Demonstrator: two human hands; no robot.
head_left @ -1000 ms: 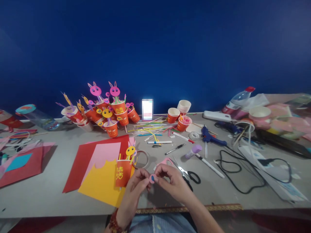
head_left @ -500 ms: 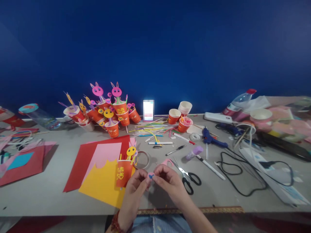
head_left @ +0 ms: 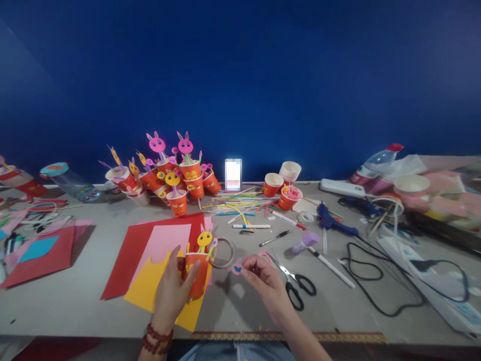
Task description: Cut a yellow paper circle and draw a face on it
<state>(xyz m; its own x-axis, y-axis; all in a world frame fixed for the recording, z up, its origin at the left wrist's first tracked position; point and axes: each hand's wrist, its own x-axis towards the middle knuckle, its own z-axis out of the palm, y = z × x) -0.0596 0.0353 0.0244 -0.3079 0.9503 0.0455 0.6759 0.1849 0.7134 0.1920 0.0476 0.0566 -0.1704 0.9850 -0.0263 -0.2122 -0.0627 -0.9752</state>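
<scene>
My right hand (head_left: 263,281) pinches a small pink paper disc (head_left: 235,269) with a blue shape on it, held above the table near the middle. My left hand (head_left: 173,283) is around a red paper cup (head_left: 202,276), thumb across its front and fingers on its left side. Out of this cup rises a yellow paper rabbit face (head_left: 205,238) with pink ears, and a small pink-and-blue disc (head_left: 214,244) stands at its right. Yellow paper (head_left: 150,281) lies beneath the cup. Black-handled scissors (head_left: 296,283) rest to the right of my right hand, beside a pink paper scrap (head_left: 265,255).
Behind the cup lies a tape roll (head_left: 230,250). Finished rabbit cups (head_left: 176,201) stand at the back left, with loose coloured sticks (head_left: 240,203) to their right. A glue stick (head_left: 305,243), a blue glue gun (head_left: 334,220) and its black cable (head_left: 394,315) are on the right.
My left hand has let go of the pink disc and moved left onto the red cup. My right hand keeps the disc. The view has shifted slightly.
</scene>
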